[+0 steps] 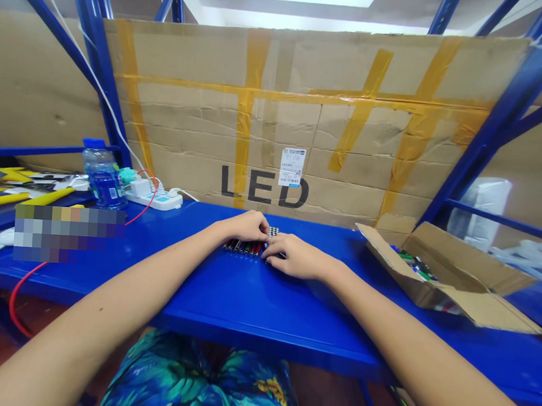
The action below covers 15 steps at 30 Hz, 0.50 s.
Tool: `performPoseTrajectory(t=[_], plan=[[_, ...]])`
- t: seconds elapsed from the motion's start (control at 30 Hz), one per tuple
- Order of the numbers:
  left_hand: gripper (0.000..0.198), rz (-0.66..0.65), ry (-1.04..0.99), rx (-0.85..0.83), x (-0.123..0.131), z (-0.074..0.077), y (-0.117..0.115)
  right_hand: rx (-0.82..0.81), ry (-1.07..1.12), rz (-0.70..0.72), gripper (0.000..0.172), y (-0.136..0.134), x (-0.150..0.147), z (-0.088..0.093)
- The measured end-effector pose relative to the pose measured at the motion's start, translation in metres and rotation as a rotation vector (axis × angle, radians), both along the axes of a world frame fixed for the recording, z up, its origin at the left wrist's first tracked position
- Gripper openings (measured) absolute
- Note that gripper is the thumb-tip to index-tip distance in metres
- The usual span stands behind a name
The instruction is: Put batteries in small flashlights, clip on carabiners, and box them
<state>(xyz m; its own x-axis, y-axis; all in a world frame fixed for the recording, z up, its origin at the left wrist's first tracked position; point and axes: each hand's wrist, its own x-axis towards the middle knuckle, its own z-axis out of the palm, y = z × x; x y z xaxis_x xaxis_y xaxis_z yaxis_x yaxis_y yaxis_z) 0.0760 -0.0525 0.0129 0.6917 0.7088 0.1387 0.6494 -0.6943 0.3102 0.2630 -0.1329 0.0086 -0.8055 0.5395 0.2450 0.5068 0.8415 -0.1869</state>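
A tight row of batteries (243, 247) lies on the blue shelf top (192, 290), with coloured casings and silver ends showing. My left hand (246, 226) curls over the row's far side. My right hand (295, 256) presses in from the right, its fingertips on the row's right end. Both hands hide part of the row, so I cannot count the batteries. A small patch of silver battery ends (273, 231) shows between the hands.
An open cardboard box (450, 272) holding batteries stands to the right. At the back left are a water bottle (102, 177), a white power strip (154, 197) and yellow-handled items (24, 191). A red cable (27, 283) hangs over the front edge. Blue shelving uprights and taped cardboard stand behind.
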Motion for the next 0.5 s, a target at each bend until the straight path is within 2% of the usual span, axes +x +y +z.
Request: performPoseTrajectory(t=[0.33,0.43,0.5], plan=[[0.009,-0.1,0.086,0.198,0.005,0.003,-0.006,-0.105,-0.089,-0.032,0.016,-0.013,0.0,0.006],[0.01,-0.097,-0.013,0.264,0.003,0.007,-0.004,-0.143,-0.109,-0.053,0.012,-0.018,0.0,0.009],[0.013,-0.05,-0.105,0.334,-0.002,0.009,0.002,-0.168,-0.125,-0.079,0.01,-0.022,-0.001,0.012]])
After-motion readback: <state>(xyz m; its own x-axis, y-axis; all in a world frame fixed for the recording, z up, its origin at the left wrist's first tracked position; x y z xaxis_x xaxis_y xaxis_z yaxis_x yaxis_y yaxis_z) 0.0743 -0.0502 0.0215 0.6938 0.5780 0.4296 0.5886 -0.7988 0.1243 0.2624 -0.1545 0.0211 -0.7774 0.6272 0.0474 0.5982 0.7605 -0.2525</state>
